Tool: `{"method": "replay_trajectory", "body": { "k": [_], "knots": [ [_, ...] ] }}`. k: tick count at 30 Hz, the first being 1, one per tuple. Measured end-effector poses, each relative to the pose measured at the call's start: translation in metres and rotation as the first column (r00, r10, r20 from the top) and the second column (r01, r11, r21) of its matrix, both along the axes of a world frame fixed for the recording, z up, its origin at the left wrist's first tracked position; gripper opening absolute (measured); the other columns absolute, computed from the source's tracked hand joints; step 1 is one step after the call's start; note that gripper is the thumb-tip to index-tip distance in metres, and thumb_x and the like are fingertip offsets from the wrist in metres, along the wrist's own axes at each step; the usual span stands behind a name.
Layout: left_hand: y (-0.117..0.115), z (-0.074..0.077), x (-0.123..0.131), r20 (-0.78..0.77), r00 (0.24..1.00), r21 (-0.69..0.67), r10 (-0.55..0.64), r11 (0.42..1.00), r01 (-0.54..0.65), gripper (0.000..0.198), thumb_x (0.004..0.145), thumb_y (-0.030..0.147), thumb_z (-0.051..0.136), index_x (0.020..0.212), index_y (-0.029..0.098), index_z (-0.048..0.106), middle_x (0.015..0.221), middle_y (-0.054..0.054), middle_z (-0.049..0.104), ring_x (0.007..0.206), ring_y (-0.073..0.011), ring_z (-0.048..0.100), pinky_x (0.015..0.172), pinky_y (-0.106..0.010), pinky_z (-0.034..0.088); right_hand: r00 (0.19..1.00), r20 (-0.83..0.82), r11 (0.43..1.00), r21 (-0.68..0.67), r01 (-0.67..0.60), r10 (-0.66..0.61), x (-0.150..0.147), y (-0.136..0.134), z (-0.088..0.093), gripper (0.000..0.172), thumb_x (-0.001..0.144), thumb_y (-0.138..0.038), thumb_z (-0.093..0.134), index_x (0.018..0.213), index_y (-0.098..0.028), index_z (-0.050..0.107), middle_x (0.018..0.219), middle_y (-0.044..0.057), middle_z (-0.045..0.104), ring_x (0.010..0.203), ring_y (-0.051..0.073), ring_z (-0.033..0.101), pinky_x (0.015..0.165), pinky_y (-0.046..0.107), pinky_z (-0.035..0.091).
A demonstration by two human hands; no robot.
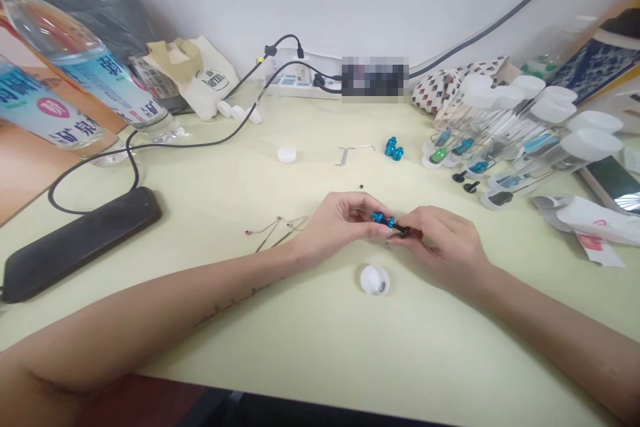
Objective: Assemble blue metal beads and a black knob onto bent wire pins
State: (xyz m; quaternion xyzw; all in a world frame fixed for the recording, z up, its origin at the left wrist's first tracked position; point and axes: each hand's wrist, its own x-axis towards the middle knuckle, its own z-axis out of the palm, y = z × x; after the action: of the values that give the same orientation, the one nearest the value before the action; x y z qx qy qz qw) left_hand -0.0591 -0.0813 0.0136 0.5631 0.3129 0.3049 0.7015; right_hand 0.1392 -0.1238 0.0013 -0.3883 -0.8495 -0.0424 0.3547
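While hands [345,221] [447,240] hold a blue-and-black piece [384,219], white cap [371,277] nearby

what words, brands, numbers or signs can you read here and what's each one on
"矿泉水": leftmost clear plastic bottle with blue label
"弱": second clear plastic bottle with blue label, behind it
"the": cream bag with dark print; the word below is unclear
Too small or blurred: white rectangular power strip, white packet with red print
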Motion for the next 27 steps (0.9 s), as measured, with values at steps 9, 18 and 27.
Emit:
{"method": "replay_trajectory", "body": {
  "k": [9,18,27],
  "knots": [
    [-0.0012,0.0015,-0.0001,-0.038,0.999,0.021,-0.025,0.999,0.026,0.021,0.07,0.022,0.074,0.088,0.012,0.07,0.084,-0.004,0.068,0.078,-0.0116,0.063,0.074,-0.025,0.05,0.998,0.028,0.996,-0.078,-0.052,0.055,0.0038,0.0006,0.004,0.031,0.097,-0.038,0.04,0.075,-0.021,0.053,0.056,-0.001,0.053,0.05,0.011,0.047,0.051,0.026,0.037],
    [-0.0008,0.0015,0.0009,0.032,0.999,-0.008,-0.002,1.0,0.002,0.02,0.069,0.018,0.076,0.087,0.012,0.069,0.081,-0.003,0.068,0.076,-0.0094,0.064,0.075,-0.022,0.05,1.0,0.013,0.999,0.046,0.0,0.0,0.0032,0.0003,-0.0033,0.005,0.089,-0.02,0.058,0.087,-0.024,0.057,0.067,0.0,0.064,0.06,0.013,0.056,0.062,0.03,0.044],
    [-0.0002,0.0001,-0.0007,-0.011,0.999,0.034,-0.033,0.999,0.034,0.023,0.07,0.022,0.076,0.09,0.012,0.069,0.084,-0.004,0.069,0.077,-0.0098,0.063,0.074,-0.023,0.05,0.997,0.059,0.999,0.007,-0.047,0.047,0.0039,0.0008,0.0022,0.025,0.094,-0.038,0.047,0.08,-0.019,0.056,0.06,0.001,0.056,0.055,0.012,0.047,0.056,0.029,0.04]
  ]
}}
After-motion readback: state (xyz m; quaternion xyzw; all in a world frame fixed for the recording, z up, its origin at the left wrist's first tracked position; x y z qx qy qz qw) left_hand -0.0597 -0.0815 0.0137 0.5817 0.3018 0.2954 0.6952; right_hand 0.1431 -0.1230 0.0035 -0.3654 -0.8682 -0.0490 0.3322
